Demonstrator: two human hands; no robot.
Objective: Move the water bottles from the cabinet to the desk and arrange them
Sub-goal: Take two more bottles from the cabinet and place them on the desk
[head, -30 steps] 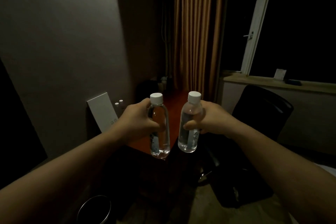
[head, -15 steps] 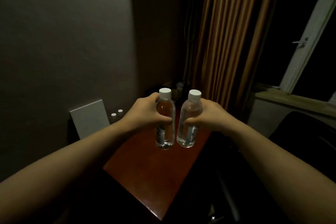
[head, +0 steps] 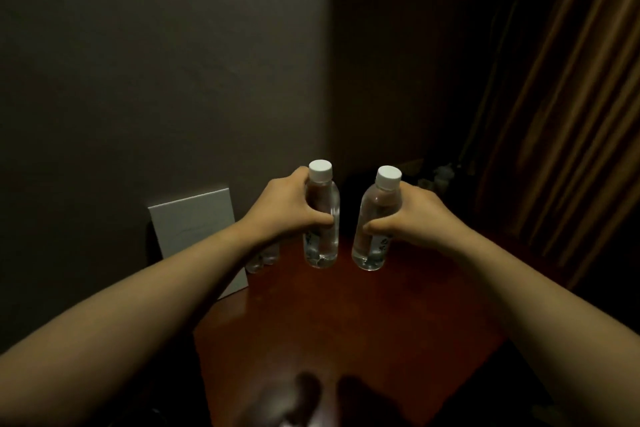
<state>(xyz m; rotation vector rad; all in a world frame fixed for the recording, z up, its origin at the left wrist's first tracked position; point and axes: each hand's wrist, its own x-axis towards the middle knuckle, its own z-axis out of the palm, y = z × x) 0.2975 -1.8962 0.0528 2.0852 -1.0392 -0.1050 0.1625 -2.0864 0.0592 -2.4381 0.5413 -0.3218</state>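
Holding two capped bottles upright above a reddish-brown desk in a dim corner.

Left hand is gripping the left bottle, right hand is gripping the right bottle; both are showing clear water and white caps, hanging apart over the desk. Behind the left forearm two more clear bottles are standing on the desk beside a white board leaning on the grey wall. Brown curtains are hanging far right.
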